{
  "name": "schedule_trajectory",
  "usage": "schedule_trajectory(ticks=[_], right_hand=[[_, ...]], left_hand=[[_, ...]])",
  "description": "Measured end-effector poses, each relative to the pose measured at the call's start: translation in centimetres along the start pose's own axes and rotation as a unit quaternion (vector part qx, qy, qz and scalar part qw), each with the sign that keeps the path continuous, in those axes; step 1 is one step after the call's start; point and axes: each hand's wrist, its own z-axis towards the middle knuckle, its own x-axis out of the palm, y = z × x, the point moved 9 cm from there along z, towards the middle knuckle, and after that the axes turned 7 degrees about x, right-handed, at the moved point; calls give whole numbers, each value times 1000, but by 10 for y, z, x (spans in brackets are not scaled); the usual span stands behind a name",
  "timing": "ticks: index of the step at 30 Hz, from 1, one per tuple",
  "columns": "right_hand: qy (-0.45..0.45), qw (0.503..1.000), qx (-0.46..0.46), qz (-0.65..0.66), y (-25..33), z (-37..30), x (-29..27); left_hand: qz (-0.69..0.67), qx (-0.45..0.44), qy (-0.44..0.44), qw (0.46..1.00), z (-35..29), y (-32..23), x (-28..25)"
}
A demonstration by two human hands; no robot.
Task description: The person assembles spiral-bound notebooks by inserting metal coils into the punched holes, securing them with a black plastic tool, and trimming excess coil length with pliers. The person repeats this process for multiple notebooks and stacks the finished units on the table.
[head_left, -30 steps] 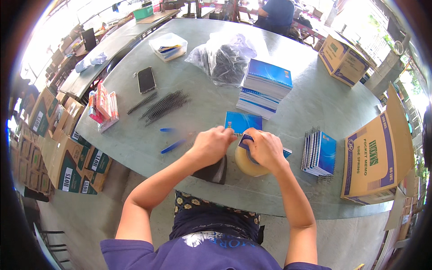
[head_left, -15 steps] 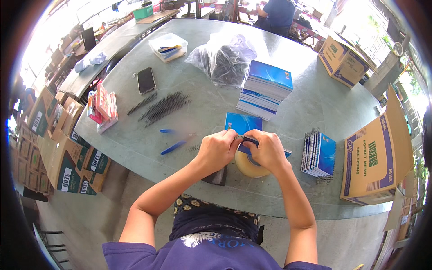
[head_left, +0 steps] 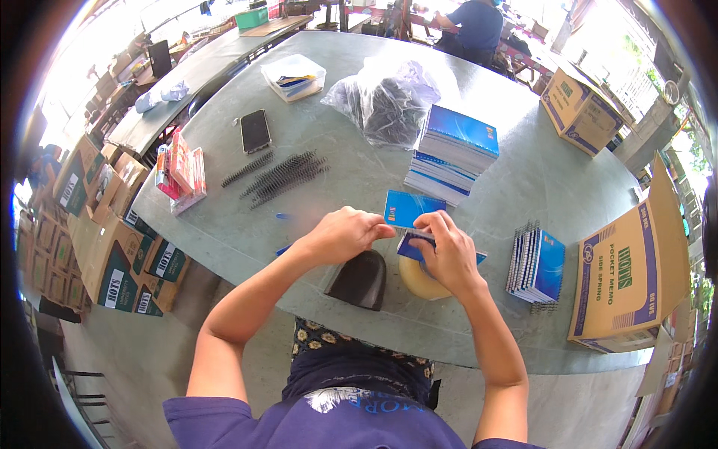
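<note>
My right hand (head_left: 449, 251) is closed on a small blue notebook (head_left: 413, 245), fingers on top, held above a yellowish roll (head_left: 416, 280) that looks like tape. To its left, my left hand (head_left: 346, 234) has its fingers pinched together, apart from the notebook. Whatever the pinch may hold is too small to make out. Just beyond my hands lies another blue notebook (head_left: 407, 207). A dark, curved block-like object (head_left: 359, 282) rests on the table below my left hand. Two blue pen-like pieces (head_left: 283, 216) show partly beside that wrist.
Black spiral coils (head_left: 284, 179) and a phone (head_left: 256, 132) lie leftward, near red packets (head_left: 179, 176). Stacked notebooks (head_left: 452, 153) stand by a plastic bag (head_left: 385, 105). Coil-bound notebooks (head_left: 537, 262) sit beside an open carton (head_left: 621, 269). Someone in dark blue (head_left: 479, 30) is far back.
My hands were together at the notebook's edge; now the left has drawn away leftward and the right keeps the notebook. The dark block-like object shows more fully. The whole view has shifted slightly.
</note>
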Motion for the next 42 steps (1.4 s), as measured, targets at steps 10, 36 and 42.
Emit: schedule_trajectory(ticks=[10, 36, 42], right_hand=[[46, 997, 62, -11, -4, 3, -2], [-24, 862, 186, 470, -99, -40, 13], [-54, 870, 192, 451, -99, -45, 2]], left_hand=[[230, 228, -194, 926, -10, -55, -18], [159, 164, -314, 922, -37, -71, -36], [134, 200, -357, 903, -30, -88, -55]])
